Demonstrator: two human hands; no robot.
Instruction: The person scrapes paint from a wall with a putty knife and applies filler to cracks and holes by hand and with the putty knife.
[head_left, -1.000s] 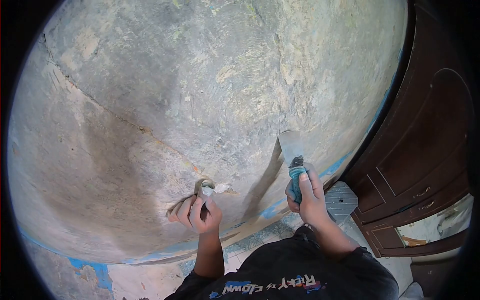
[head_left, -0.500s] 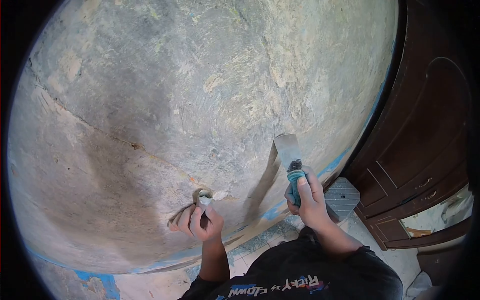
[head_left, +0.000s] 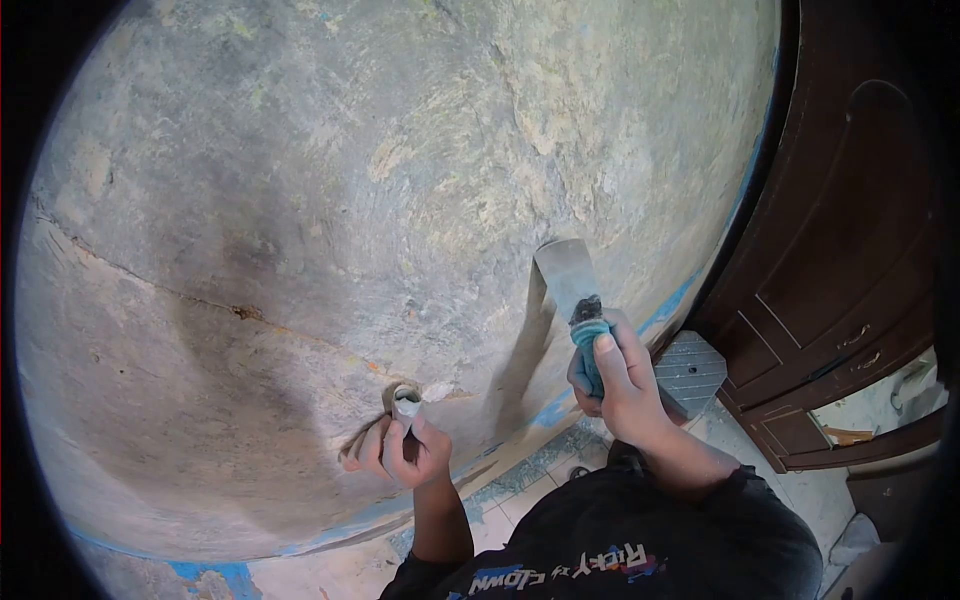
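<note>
My right hand [head_left: 622, 385] is wrapped round the teal handle of a putty knife [head_left: 567, 275], whose wide metal blade points up and rests close to the wall. Bare grey plaster covers the wall [head_left: 330, 170], with rough pale patches. A thin crack [head_left: 245, 312] runs down across it from the left toward my left hand [head_left: 405, 452]. My left hand's fingers are closed on a small round whitish object [head_left: 406, 402] at the wall, too small to name for sure.
A dark brown wooden cabinet [head_left: 850, 250] stands on the right. Beside its base is a grey octagonal stool-like object [head_left: 692, 370]. Pale floor tiles [head_left: 520, 500] with debris lie below. Blue paint [head_left: 215, 575] remains along the wall's lower edge.
The view has shifted a little, so the wall crack appears lower and further left. The putty knife's blade sits slightly higher and further left in view. Both hands keep their hold.
</note>
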